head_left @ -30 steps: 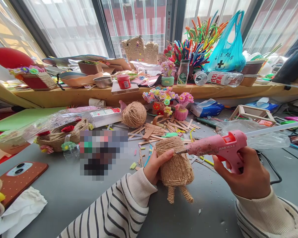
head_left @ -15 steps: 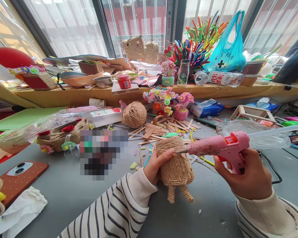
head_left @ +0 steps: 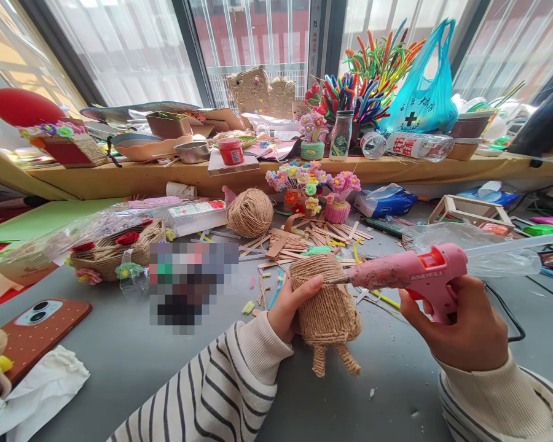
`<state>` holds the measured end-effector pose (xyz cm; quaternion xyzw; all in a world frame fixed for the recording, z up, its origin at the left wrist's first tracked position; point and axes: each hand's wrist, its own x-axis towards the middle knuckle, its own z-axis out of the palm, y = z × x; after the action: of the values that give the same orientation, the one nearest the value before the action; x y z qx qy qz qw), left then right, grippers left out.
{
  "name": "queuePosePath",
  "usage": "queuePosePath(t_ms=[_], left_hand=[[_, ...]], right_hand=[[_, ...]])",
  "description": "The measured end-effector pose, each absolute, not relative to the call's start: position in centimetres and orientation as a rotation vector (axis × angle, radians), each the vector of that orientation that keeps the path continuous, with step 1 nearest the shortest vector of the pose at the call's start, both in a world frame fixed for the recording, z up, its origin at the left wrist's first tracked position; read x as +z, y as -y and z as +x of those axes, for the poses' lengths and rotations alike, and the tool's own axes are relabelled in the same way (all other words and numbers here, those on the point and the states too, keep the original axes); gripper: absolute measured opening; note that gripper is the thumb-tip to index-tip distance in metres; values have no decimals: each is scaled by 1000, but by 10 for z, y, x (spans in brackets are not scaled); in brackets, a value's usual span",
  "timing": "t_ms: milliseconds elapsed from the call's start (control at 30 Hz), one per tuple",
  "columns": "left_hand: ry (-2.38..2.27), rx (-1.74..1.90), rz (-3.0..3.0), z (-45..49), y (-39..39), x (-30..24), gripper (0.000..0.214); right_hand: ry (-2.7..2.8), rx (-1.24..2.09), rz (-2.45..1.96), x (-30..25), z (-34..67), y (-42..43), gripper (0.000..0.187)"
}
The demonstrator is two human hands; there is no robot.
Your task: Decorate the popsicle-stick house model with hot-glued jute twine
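My left hand (head_left: pixel 289 305) is wrapped round a twine-covered figure (head_left: pixel 326 307) that stands on the grey table (head_left: pixel 120 350), with two short twine legs at its base. My right hand (head_left: pixel 461 328) grips a pink hot glue gun (head_left: pixel 412 275). The gun's nozzle tip touches the figure's upper right side, close to my left thumb. A clear glue stick sticks out of the gun's back to the right.
A ball of twine (head_left: pixel 249 212), wooden sticks (head_left: pixel 304 239) and small flower pots (head_left: pixel 311 193) lie behind the figure. A twine basket (head_left: pixel 113 248) and a phone (head_left: pixel 37 322) sit at left. A cluttered wooden shelf (head_left: pixel 276 169) runs along the window. The gun's cable (head_left: pixel 507 316) trails right.
The glue gun and my right hand have shifted slightly to the right. The figure and my left hand have hardly moved.
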<state>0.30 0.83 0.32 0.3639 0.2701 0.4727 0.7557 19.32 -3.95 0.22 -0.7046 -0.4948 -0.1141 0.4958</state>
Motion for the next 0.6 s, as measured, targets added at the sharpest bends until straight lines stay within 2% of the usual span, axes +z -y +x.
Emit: queuePosePath(t_ms=[300,600], left_hand=[[-574,1038,781,3,-9,2,49],[-583,1028,752,3,-9,4,57]], right_hand=[[1175,-210,-1737,6,192,41,38],[1151,-216,-1726,6,191,41,37]])
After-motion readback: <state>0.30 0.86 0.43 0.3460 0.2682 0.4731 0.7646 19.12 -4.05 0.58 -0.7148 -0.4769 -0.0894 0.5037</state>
